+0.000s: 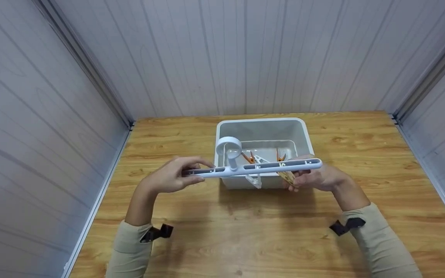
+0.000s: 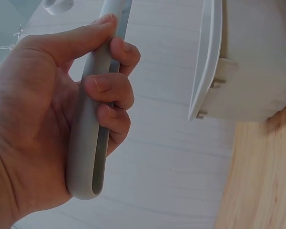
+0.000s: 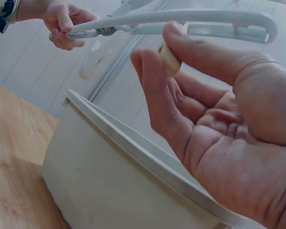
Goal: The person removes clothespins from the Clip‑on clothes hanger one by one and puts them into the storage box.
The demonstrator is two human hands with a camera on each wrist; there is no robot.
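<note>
Here your left hand [image 1: 170,178] grips the left end of a white hanger bar [image 1: 253,168], with thumb on top and the fingers curled under it; the bar lies level, above the near rim of the white tub [image 1: 263,124], and reaches across to your right hand [image 1: 315,178]. That hand is at the right end, just below the bar; it pinches a pale clothespin [image 1: 286,177] between the thumb and the first fingers, and the pin touches the bar from underneath. A second white clip [image 1: 254,179] hangs from the middle of the bar, in front of the tub wall; the round hook [image 1: 228,148] stands up from the bar near its middle. Inside the tub you see some orange pegs [image 1: 247,156] on the bottom; the tub itself stands on the wooden table [image 1: 245,231], near its far edge.

The left wrist view shows what the head view does not: the bar [image 2: 88,143] has a long slot in its rounded end, and three fingers [image 2: 109,90] wrap around it while the thumb lies along its side; the tub rim [image 2: 207,62] is beside it, not touching. The right wrist view shows the pin [image 3: 169,59] from below, held at its end by thumb and forefinger, the other fingers loosely bent toward the palm; the bar [image 3: 190,19] passes just above it, and your left hand [image 3: 62,24] is far at the other end. Whether the pin is already clipped on the bar, I cannot tell.
</note>
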